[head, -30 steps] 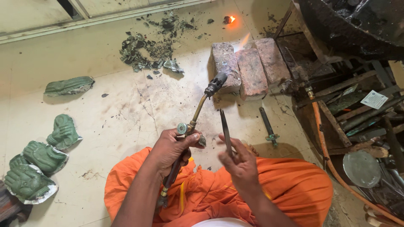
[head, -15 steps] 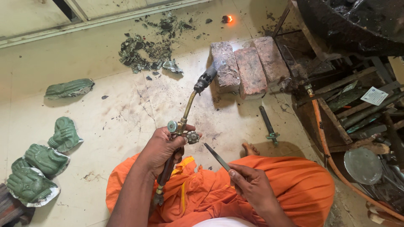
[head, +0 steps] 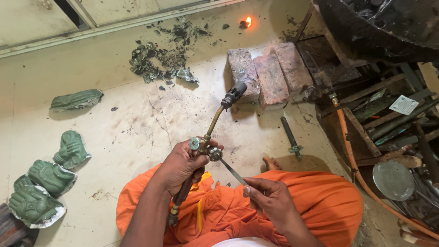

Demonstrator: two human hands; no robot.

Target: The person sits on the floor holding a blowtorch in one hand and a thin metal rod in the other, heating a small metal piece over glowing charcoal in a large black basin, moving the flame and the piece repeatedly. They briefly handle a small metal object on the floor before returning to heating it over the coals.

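Since a second ago I have swung the torch to the right, so its black nozzle now hangs just in front of the 3 bricks instead of over bare floor. My left hand is wrapped around the torch's handle, fingers closed tight just below the 2 round valve knobs. My right hand has dropped toward my lap and pinches a thin metal strip, whose tip now touches the knob area; I judge I am working at the valve, not yet at the flame. The floor is pale, cracked and scorched, with green moulded pieces at the left, a heap of dark debris beyond, and a small flame burning near the wall. An orange hose runs past cluttered scrap at the right.
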